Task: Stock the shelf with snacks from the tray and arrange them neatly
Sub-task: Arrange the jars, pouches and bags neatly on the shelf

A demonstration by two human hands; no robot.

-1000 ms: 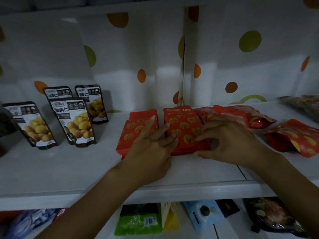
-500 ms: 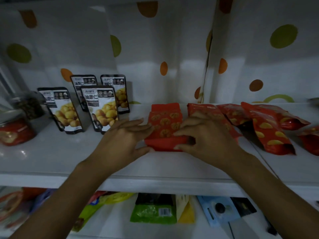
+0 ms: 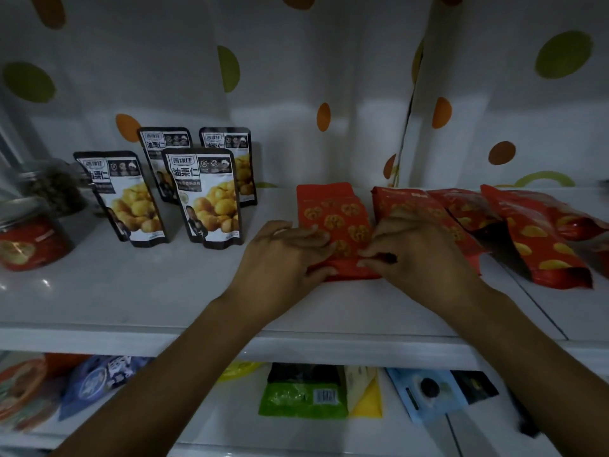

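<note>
White paper with orange and green dots (image 3: 296,94) covered the back wall behind the shelf (image 3: 131,291). On the far left of the shelf stood four chestnut pouches (image 3: 206,196), upright, in two rows. A jar with red content (image 3: 29,239) stood at the left edge. At the right, several red bags (image 3: 543,245) lay flat and partly over each other, not yet in order. A lower shelf held a green packet (image 3: 303,394) and other goods. No tray was in view.

The red packet (image 3: 333,216) lay flat in the middle of the shelf, with its long side running from near to far. The left hand (image 3: 283,255) held its near left corner with curled fingers. The right hand (image 3: 418,255) pinched its near edge between thumb and fingertips.

One second before, each hand was on a different packet and the two packets almost touched. Now both hands were on this one, and a strip of white shelf showed between it and its right neighbour. I judge that the person was squaring this packet, and the loose bags at the right remained to be arranged.
</note>
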